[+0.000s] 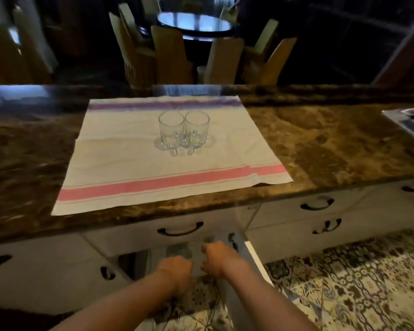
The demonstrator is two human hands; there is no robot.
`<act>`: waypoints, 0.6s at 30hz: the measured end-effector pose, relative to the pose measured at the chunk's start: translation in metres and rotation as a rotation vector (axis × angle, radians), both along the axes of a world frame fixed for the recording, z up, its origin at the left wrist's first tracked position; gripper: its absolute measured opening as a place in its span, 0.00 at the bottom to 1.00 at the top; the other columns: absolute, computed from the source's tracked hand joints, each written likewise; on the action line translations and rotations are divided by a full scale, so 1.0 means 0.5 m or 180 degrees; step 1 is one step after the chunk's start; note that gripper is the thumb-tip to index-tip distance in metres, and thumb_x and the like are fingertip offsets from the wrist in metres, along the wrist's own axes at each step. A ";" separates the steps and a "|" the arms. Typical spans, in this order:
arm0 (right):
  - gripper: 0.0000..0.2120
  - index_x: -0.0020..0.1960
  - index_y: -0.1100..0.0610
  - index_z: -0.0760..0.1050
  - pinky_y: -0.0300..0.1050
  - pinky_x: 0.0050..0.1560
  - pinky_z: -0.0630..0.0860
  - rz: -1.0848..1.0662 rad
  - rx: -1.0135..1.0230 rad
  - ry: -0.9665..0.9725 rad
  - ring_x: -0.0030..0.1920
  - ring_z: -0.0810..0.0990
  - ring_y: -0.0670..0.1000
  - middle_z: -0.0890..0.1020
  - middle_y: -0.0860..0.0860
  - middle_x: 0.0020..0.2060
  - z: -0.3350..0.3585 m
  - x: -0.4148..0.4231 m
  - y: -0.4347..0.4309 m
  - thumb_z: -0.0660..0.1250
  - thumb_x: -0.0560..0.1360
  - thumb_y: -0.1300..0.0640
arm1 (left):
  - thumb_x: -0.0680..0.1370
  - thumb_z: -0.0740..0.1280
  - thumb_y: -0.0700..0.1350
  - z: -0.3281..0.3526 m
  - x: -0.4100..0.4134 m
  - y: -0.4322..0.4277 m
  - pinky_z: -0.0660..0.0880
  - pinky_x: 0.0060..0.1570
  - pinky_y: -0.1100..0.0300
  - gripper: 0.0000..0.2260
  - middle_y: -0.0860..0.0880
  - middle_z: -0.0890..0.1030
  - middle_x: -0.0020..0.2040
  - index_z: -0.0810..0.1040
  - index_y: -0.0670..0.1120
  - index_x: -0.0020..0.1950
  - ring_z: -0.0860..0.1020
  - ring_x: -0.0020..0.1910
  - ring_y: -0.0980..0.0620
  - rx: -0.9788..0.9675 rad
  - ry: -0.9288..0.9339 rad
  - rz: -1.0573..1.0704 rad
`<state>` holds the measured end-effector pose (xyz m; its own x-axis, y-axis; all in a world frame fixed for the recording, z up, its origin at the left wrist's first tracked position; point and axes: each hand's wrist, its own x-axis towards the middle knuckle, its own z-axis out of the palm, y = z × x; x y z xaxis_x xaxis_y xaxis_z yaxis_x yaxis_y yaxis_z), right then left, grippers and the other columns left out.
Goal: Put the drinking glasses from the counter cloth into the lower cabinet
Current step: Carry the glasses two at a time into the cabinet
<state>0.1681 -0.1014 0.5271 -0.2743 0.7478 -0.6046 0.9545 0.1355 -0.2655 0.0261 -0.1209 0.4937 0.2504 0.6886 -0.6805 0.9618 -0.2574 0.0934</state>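
Glasses (184,130), 2 of them, wait touching on the cloth (134,168) while your left hand (176,271) and right hand (219,260) each seem curled around something blurred at the open lower cabinet (139,261); next, let go and reach up

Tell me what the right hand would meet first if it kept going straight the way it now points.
The right hand reaches forward and down into the open lower cabinet. A blurred glass sits just ahead of its fingers, so it would probably meet that first; whether it already holds it is unclear.
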 end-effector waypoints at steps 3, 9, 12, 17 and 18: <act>0.18 0.62 0.57 0.75 0.54 0.53 0.79 0.0055 0.0261 -0.0129 0.56 0.78 0.60 0.78 0.58 0.59 0.113 0.005 0.011 0.64 0.76 0.50 | 0.80 0.57 0.58 0.132 0.015 0.014 0.75 0.49 0.51 0.19 0.45 0.79 0.55 0.76 0.46 0.60 0.78 0.52 0.45 0.0236 -0.0029 -0.0110; 0.15 0.55 0.60 0.79 0.47 0.48 0.73 0.0109 0.0818 -0.0073 0.53 0.79 0.59 0.81 0.59 0.53 0.324 -0.005 0.077 0.67 0.74 0.51 | 0.78 0.59 0.59 0.340 0.004 0.111 0.75 0.49 0.52 0.19 0.45 0.80 0.55 0.77 0.48 0.59 0.79 0.53 0.43 0.1203 -0.0274 -0.0112; 0.17 0.60 0.59 0.77 0.49 0.53 0.75 0.0003 0.0998 -0.0080 0.55 0.78 0.58 0.80 0.58 0.57 0.397 -0.023 0.125 0.67 0.76 0.50 | 0.77 0.61 0.61 0.415 -0.028 0.164 0.73 0.44 0.54 0.21 0.45 0.80 0.52 0.77 0.46 0.58 0.78 0.48 0.45 0.1506 -0.0225 -0.0053; 0.17 0.63 0.55 0.75 0.50 0.55 0.76 -0.0075 0.1499 -0.0154 0.56 0.77 0.56 0.79 0.55 0.59 0.476 -0.082 0.221 0.67 0.77 0.51 | 0.79 0.62 0.59 0.500 -0.085 0.252 0.76 0.51 0.52 0.20 0.45 0.79 0.60 0.73 0.48 0.65 0.78 0.54 0.45 0.1911 -0.0326 0.0187; 0.17 0.64 0.54 0.74 0.49 0.55 0.76 -0.0124 0.1608 -0.0108 0.56 0.78 0.56 0.79 0.55 0.60 0.486 -0.094 0.239 0.67 0.77 0.52 | 0.79 0.62 0.59 0.511 -0.096 0.269 0.76 0.52 0.53 0.21 0.46 0.78 0.61 0.72 0.49 0.67 0.78 0.55 0.45 0.1993 -0.0414 0.0262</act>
